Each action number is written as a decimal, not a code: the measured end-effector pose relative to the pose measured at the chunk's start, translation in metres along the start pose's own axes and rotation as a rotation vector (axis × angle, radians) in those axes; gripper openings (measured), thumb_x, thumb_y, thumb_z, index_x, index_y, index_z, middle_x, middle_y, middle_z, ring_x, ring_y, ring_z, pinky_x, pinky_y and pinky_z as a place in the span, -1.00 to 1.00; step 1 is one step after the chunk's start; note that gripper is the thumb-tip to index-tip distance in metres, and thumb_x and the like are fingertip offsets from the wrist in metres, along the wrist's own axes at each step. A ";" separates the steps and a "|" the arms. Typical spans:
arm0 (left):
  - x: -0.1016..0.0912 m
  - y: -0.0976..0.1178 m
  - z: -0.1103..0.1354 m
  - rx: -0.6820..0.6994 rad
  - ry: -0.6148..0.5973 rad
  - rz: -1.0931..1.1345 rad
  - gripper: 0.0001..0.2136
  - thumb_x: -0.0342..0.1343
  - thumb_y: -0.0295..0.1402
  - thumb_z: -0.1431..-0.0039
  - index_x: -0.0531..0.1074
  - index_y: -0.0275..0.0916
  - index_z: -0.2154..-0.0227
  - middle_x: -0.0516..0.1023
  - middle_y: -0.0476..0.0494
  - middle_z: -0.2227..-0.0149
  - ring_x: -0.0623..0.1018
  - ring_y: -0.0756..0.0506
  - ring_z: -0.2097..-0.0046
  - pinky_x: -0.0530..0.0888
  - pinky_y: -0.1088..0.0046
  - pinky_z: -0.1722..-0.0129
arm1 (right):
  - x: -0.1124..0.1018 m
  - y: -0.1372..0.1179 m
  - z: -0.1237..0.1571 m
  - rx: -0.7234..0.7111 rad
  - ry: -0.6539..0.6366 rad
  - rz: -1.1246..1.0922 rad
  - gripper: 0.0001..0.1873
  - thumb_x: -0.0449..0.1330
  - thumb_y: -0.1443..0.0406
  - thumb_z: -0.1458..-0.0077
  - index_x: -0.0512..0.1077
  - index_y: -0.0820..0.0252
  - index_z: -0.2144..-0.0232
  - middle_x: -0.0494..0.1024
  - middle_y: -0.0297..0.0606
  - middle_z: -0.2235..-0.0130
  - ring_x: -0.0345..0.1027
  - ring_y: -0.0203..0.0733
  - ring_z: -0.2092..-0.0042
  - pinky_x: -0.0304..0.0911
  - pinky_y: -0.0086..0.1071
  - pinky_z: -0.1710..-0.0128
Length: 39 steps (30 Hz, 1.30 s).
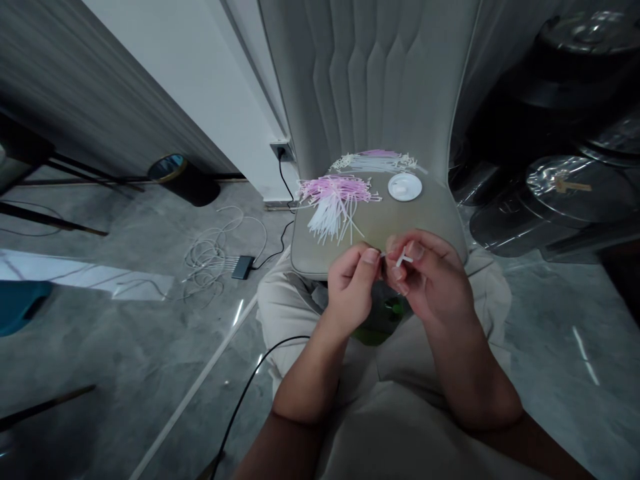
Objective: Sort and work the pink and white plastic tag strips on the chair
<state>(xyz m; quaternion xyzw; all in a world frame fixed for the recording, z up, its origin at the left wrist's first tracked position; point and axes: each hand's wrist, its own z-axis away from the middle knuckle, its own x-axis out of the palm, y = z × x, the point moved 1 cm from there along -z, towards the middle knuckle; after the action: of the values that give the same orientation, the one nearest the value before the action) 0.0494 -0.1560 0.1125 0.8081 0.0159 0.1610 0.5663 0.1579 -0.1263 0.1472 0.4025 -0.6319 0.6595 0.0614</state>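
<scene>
Both hands meet at the front edge of a grey padded chair seat [370,230]. My right hand [435,277] pinches a small white forked piece [403,259], its short arms showing between thumb and fingers. Thumb against curled fingers, my left hand [353,283] pinches something too small to make out, close to the right fingertips. On the seat beyond lies a bundle of thin pink and white sticks [333,200] with small knobby ends. A second bundle of such sticks [380,161] is against the backrest. To its right sits a small white dish [405,187] with a whitish lump in it.
Left of the chair, a coiled pale cable [210,250] and a dark power block [243,267] lie on the floor, near a wall socket [281,151]. A black cylindrical bin [185,180] stands by the wall. Plastic-wrapped dark items [560,187] crowd the right.
</scene>
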 end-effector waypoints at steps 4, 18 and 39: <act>0.001 0.000 0.001 -0.025 -0.010 0.042 -0.62 0.02 -0.17 -0.30 0.28 -0.24 0.60 0.27 0.07 0.59 0.32 0.09 0.56 0.28 0.54 0.56 | -0.001 0.000 -0.001 0.012 0.014 0.012 -0.84 0.25 0.20 -0.11 0.58 0.10 0.44 0.38 -0.41 0.57 0.14 -0.42 0.60 0.10 -0.50 0.64; 0.001 -0.001 0.001 -0.104 -0.006 0.037 -0.61 0.04 -0.09 -0.27 0.27 -0.23 0.59 0.32 0.04 0.60 0.34 0.05 0.52 0.29 0.52 0.54 | -0.003 0.003 -0.001 0.006 0.019 -0.028 -0.83 0.25 0.20 -0.11 0.56 0.13 0.44 0.39 -0.38 0.57 0.15 -0.39 0.59 0.09 -0.50 0.64; 0.004 -0.002 0.001 -0.059 0.021 0.017 -0.60 0.06 -0.09 -0.25 0.31 -0.23 0.60 0.29 0.06 0.61 0.29 0.06 0.54 0.27 0.50 0.51 | -0.003 0.002 -0.005 -0.008 0.036 -0.071 -0.77 0.23 0.24 -0.12 0.46 0.21 0.53 0.38 -0.39 0.58 0.17 -0.42 0.59 0.04 -0.53 0.63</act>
<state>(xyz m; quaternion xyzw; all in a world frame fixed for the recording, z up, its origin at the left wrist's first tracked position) 0.0541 -0.1557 0.1117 0.7896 0.0100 0.1747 0.5881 0.1564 -0.1210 0.1447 0.4124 -0.6188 0.6615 0.0975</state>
